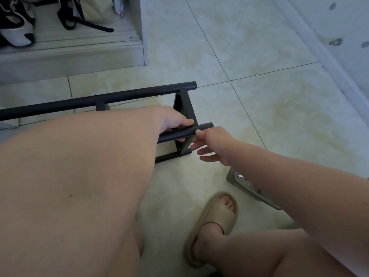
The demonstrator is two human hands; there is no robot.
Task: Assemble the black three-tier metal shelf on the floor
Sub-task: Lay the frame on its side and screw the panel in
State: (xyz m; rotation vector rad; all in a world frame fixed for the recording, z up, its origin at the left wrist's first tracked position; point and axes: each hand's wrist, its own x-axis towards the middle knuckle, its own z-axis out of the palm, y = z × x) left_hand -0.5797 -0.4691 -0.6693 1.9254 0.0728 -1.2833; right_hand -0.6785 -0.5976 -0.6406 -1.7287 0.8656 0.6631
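The black shelf frame (184, 104) lies on the tiled floor (259, 96), left of centre; the left hand (175, 120) curls round its near tube (201, 127) just beside the end bracket; the right hand (211, 144) is loosely spread, one fingertip touching the tube's right end, gripping nothing; a beige sandal (217, 214) sits nearer.

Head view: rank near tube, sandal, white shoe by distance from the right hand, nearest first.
1. near tube: touching the fingertips of the right hand, on its left.
2. sandal: on the floor, below the hand in the view.
3. white shoe: far upper left corner, well beyond the shelf frame.
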